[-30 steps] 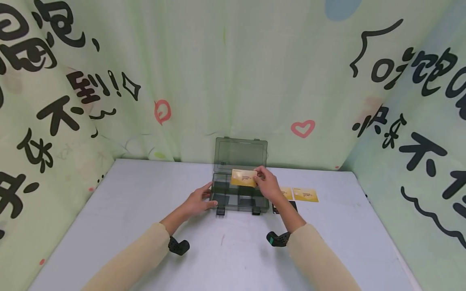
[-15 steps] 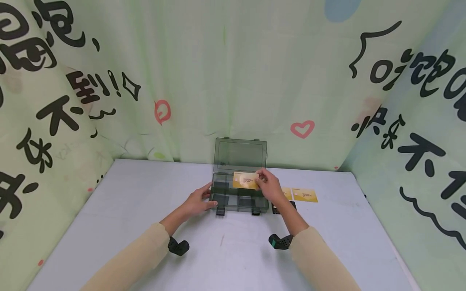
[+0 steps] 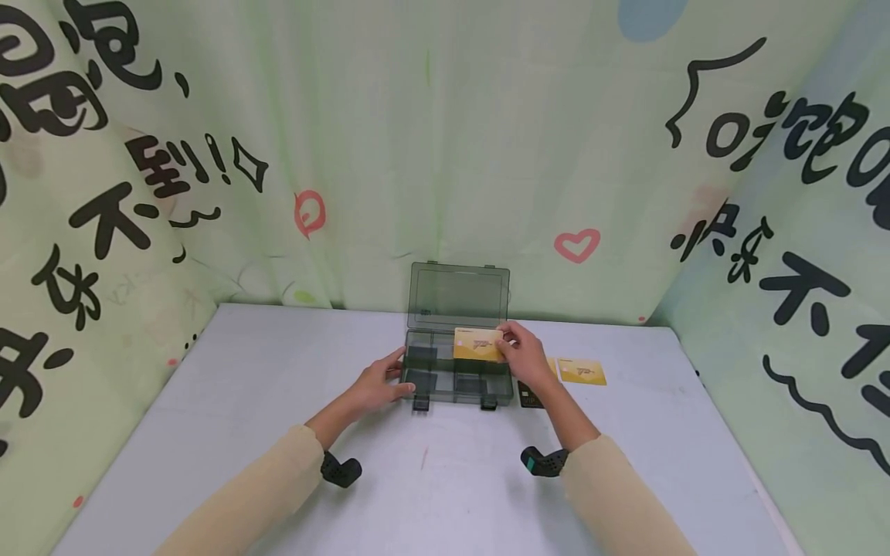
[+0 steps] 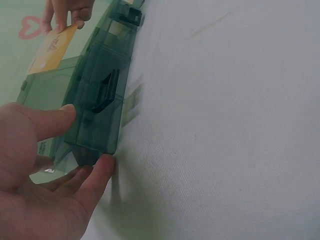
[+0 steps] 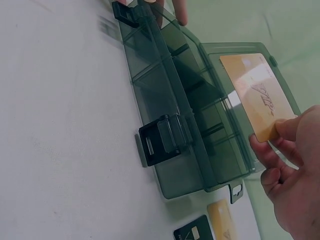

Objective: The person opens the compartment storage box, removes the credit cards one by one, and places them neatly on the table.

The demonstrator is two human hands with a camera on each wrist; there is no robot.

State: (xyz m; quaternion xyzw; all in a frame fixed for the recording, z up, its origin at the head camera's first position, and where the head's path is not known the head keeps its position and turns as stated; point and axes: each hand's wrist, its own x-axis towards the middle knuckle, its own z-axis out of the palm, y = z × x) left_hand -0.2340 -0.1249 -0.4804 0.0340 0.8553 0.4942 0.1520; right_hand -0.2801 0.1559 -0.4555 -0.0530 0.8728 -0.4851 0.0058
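A smoky green, see-through plastic storage box point(image 3: 445, 398) stands on the table with its lid point(image 3: 459, 295) tipped up at the back. Dividers split its inside into compartments, and dark flat pieces show in some of them. At the box's left end, my left hand point(image 3: 377, 384) holds on, thumb at the upper edge and fingers low against the side. My right hand point(image 3: 526, 355) pinches a yellow card point(image 5: 257, 95) marked "VIP" by one end, between thumb and fingers. In the head view the card is over the rear right compartments, in front of the lid.
Right of the box lie a yellow card point(image 3: 582, 371), a second one point(image 3: 552, 366) partly behind my right wrist, and a black card point(image 3: 530, 397). Two dark latches hang at the box front. A printed curtain point(image 3: 431, 193) borders the white table point(image 3: 278, 355).
My right hand has carried the yellow card a little to the right over the box, and the card dipped slightly. The left hand and the box have stayed in place.
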